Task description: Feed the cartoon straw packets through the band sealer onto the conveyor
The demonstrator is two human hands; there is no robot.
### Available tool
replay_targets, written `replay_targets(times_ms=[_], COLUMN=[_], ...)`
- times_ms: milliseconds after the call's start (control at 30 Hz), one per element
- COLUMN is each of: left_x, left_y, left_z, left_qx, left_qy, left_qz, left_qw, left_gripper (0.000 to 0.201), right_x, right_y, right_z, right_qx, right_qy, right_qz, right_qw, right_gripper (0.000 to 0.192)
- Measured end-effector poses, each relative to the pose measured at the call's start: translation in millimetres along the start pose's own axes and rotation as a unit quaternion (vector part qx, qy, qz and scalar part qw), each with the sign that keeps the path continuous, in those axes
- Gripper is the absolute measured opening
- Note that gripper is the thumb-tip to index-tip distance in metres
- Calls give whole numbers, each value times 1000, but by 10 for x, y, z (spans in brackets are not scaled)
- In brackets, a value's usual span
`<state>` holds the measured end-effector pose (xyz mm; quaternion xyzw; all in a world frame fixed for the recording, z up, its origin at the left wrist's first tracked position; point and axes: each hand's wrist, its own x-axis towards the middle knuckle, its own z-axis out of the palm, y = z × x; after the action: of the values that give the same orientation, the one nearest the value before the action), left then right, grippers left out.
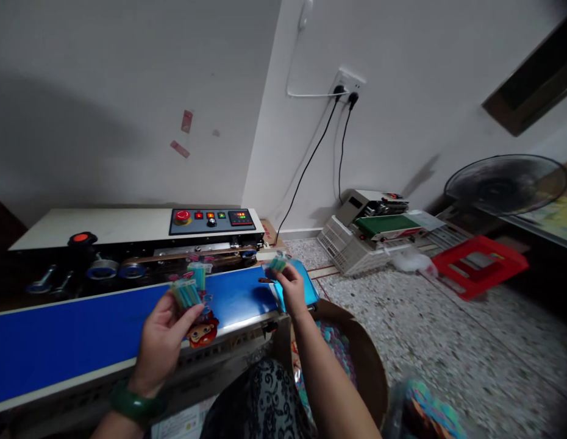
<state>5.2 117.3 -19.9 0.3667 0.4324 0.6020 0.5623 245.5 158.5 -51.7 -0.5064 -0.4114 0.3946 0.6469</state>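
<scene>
My left hand point(162, 338), with a green bangle on its wrist, is closed on a clear packet of teal sticks point(187, 294) over the blue conveyor belt point(82, 332). Just behind it, another teal bundle point(200, 275) shows; whether the same fingers hold it I cannot tell. A red-haired cartoon figure point(203, 332) hangs below the thumb. Farther right, my right hand point(293, 289) pinches a small clear packet with teal contents point(278, 264) above the belt's end. A light-blue sheet point(306, 283) lies there under the hand.
A sealing machine point(105, 225) with a lit control panel point(213, 221) runs along the wall behind the belt. Below my right arm stands a round bin point(372, 372) of colourful packets. A white crate point(352, 253), a red plastic frame point(484, 262) and a fan point(507, 183) are to the right.
</scene>
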Motion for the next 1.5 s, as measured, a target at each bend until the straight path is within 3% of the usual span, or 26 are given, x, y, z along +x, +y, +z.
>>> replay_targets(times_ms=[67, 200, 300, 367, 433, 567, 800, 867, 1000, 1067, 1167, 1300, 1500], left_x=[-7, -53, -64, -56, -47, -45, -12, 8, 48, 63, 75, 81, 106], left_y=[28, 149, 188, 174, 145, 94, 66, 54, 25, 18, 21, 34, 7], left_z=[24, 163, 269, 303, 308, 281, 254, 245, 202, 170, 130, 118, 131], left_qx=[-34, -86, -88, -79, -69, -99, -137, -132, -101, -84, -67, -53, -32], left_qy=[-23, -101, -137, -140, -143, -164, -117, -105, -61, -40, -23, -17, -16], left_qz=[-37, -116, -145, -144, -145, -176, -163, -150, -122, -111, -103, -106, -73], left_qw=[998, 984, 976, 976, 977, 966, 970, 974, 986, 989, 992, 993, 997], left_gripper=[32, 28, 25, 24, 24, 23, 20, 22, 28, 28, 30, 34, 34], right_x=[-130, -449, -635, -695, -699, -613, -643, -625, -345, -136, 136, 364, 365], right_y=[-117, -238, -248, -262, -298, -401, -316, -197, 46, 121, 181, 233, 116], right_z=[104, 314, 448, 527, 592, 666, 639, 581, 355, 236, 147, 214, 394], right_qx=[16, 4, -36, -22, 10, 21, 44, 60, 62, 34, 15, 8, 11], right_qy=[-41, -128, -181, -189, -158, -117, -204, -177, 1, 40, 46, 28, -1], right_qz=[14, 43, 21, 10, 8, 27, 108, 127, 154, 184, 216, 233, 218], right_qw=[999, 991, 983, 982, 987, 993, 972, 974, 986, 981, 975, 972, 976], right_gripper=[18, 18, 17, 21, 23, 12, 16, 20, 23, 17, 11, 12, 13])
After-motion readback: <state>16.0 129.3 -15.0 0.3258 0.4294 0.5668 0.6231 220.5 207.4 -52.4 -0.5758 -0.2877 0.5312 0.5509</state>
